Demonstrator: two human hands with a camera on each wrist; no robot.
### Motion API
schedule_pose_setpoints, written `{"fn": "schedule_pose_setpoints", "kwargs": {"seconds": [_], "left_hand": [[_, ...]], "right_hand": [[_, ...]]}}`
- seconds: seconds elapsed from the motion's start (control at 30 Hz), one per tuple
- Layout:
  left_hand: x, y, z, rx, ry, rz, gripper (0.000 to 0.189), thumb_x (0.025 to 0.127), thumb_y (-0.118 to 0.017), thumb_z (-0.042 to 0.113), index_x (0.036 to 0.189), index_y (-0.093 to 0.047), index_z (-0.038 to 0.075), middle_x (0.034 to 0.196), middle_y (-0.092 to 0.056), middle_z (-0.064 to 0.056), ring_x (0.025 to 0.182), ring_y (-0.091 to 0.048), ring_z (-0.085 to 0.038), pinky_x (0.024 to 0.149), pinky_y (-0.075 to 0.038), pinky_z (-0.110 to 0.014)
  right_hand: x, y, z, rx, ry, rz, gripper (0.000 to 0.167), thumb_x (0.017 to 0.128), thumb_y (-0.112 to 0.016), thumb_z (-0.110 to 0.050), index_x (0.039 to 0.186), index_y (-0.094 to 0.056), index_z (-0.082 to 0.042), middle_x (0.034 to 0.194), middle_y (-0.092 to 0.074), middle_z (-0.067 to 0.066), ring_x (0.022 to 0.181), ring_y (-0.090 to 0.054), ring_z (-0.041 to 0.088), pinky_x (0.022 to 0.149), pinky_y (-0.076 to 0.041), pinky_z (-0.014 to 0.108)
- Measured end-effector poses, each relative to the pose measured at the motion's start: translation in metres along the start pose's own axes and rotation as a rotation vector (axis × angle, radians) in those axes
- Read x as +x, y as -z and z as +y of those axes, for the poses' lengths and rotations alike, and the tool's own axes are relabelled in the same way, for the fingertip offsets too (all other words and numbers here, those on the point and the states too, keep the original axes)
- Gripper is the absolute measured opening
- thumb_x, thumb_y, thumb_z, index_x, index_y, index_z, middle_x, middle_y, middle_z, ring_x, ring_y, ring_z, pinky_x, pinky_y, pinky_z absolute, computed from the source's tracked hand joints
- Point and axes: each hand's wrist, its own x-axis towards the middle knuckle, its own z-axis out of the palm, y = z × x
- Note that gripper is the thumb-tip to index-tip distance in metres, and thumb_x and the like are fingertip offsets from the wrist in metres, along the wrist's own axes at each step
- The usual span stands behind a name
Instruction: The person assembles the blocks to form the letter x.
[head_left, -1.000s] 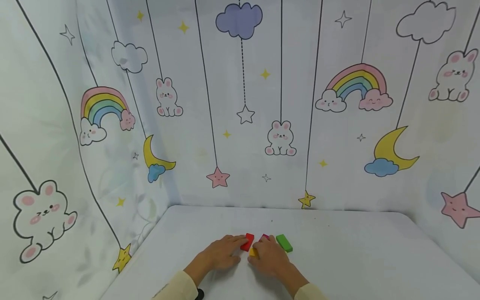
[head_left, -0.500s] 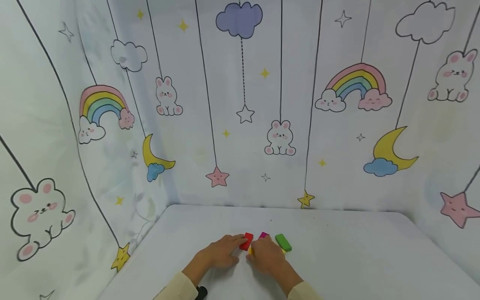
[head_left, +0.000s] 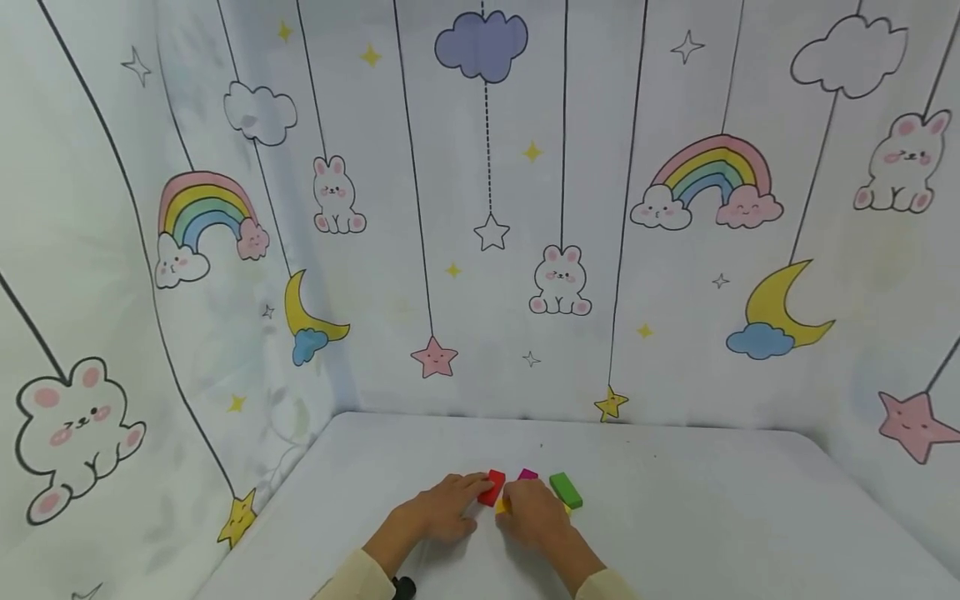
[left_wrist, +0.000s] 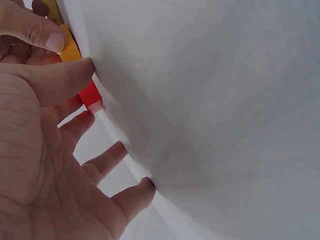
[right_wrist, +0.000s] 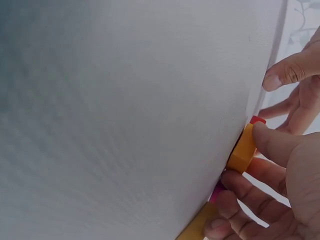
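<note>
My left hand (head_left: 446,507) lies on the white table with its fingers spread, the foremost fingertips touching a red block (head_left: 491,488); its thumb rests on the table, apart from the block. Close beside it, my right hand (head_left: 534,515) pinches a yellow-orange block (right_wrist: 242,150) between thumb and fingers, down at the tabletop. That hand covers most of it in the head view. Past the right fingertips lies a magenta block (head_left: 528,475), partly hidden. A second, yellow block (right_wrist: 197,225) shows by the right hand's outer fingers.
A green block (head_left: 566,491) lies at an angle just right of the right hand. Behind the table (head_left: 712,500) hangs white cloth (head_left: 675,275) printed with rabbits, stars and rainbows. Something black (head_left: 405,588) sits at the left sleeve.
My right hand has shifted slightly left, and a bit of yellow now shows at its right side. My left hand stays at the red block. The head view has tilted a little.
</note>
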Motion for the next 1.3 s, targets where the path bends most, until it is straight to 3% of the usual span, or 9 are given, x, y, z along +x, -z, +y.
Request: {"fn": "schedule_pose_setpoints", "kwargs": {"seconds": [0.37, 0.67, 0.87, 1.07, 1.3], "left_hand": [[0.001, -0.002, -0.001, -0.049, 0.012, -0.003, 0.065, 0.092, -0.073, 0.028, 0.151, -0.047, 0.03, 0.157, -0.044, 0.009, 0.141, -0.041, -0.02, 0.109, -0.045, -0.055], [0.005, -0.01, -0.002, -0.128, 0.039, 0.03, 0.065, 0.088, -0.075, 0.023, 0.148, -0.052, 0.032, 0.155, -0.046, 0.01, 0.141, -0.04, -0.023, 0.103, -0.044, -0.067], [0.004, -0.013, -0.002, -0.135, 0.039, 0.065, 0.066, 0.087, -0.077, 0.021, 0.148, -0.052, 0.03, 0.153, -0.049, 0.009, 0.139, -0.043, -0.025, 0.103, -0.046, -0.064], [0.0, -0.018, -0.005, -0.134, 0.061, 0.087, 0.069, 0.085, -0.078, 0.022, 0.149, -0.053, 0.03, 0.15, -0.053, 0.008, 0.137, -0.045, -0.025, 0.103, -0.048, -0.06], [0.0, -0.012, -0.005, -0.157, 0.042, 0.098, 0.068, 0.087, -0.077, 0.021, 0.149, -0.052, 0.03, 0.151, -0.051, 0.007, 0.138, -0.044, -0.026, 0.103, -0.046, -0.063]], "right_hand": [[0.001, -0.002, 0.004, 0.022, -0.009, -0.007, 0.025, 0.083, -0.084, -0.026, 0.097, -0.071, -0.008, 0.084, -0.066, 0.0, 0.077, -0.059, 0.017, 0.084, -0.059, 0.045], [0.001, -0.003, 0.006, 0.04, 0.001, -0.037, 0.025, 0.084, -0.084, -0.025, 0.096, -0.069, -0.008, 0.079, -0.061, -0.002, 0.073, -0.056, 0.017, 0.079, -0.059, 0.042], [0.002, -0.005, 0.007, 0.014, 0.032, -0.039, 0.029, 0.084, -0.083, -0.027, 0.102, -0.071, -0.008, 0.078, -0.061, -0.004, 0.074, -0.056, 0.015, 0.081, -0.059, 0.041], [0.002, -0.004, 0.002, 0.017, 0.051, -0.056, 0.024, 0.086, -0.082, -0.026, 0.097, -0.068, -0.009, 0.077, -0.058, -0.004, 0.072, -0.054, 0.014, 0.079, -0.059, 0.038], [0.003, -0.001, 0.002, 0.025, 0.05, -0.043, 0.024, 0.088, -0.08, -0.025, 0.098, -0.067, -0.008, 0.077, -0.057, -0.003, 0.072, -0.053, 0.015, 0.078, -0.058, 0.037]]}}
